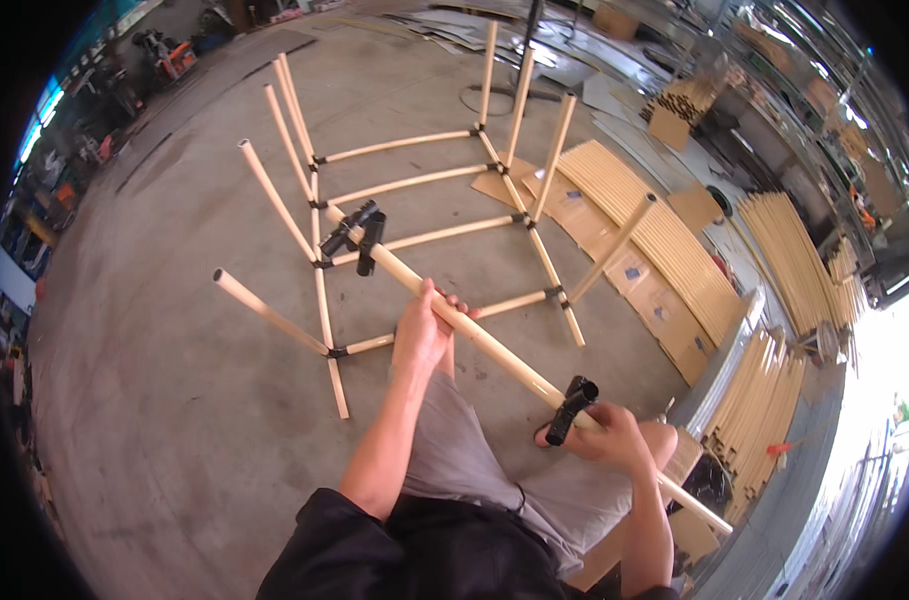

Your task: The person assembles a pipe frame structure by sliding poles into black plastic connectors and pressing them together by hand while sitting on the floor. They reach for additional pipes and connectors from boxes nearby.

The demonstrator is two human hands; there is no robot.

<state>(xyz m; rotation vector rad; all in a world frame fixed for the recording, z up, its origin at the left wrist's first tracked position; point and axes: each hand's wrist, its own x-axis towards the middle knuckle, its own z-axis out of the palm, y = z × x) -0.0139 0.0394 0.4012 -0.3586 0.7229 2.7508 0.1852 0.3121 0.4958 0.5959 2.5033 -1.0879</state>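
A long cream-coloured pipe (505,358) slants across in front of me, from upper left down to lower right. Around its middle my left hand (430,325) is wrapped. My right hand (615,436) grips it farther down, right beside a black pipe joint (573,410) fitted on the pipe. Two more black joints (371,243) sit close together near the far end. Beyond, a frame of cream pipes (415,240) joined by black connectors stands on the floor, with several upright posts. The held pipe passes in front of part of that frame.
Right of the frame, rows of cream pipes (650,235) lie on flattened cardboard (615,260). More pipe bundles (760,415) rest at the right by a grey metal rail (720,350). An open carton (670,128) holds pipes at the back right. Equipment (170,55) lines the far left.
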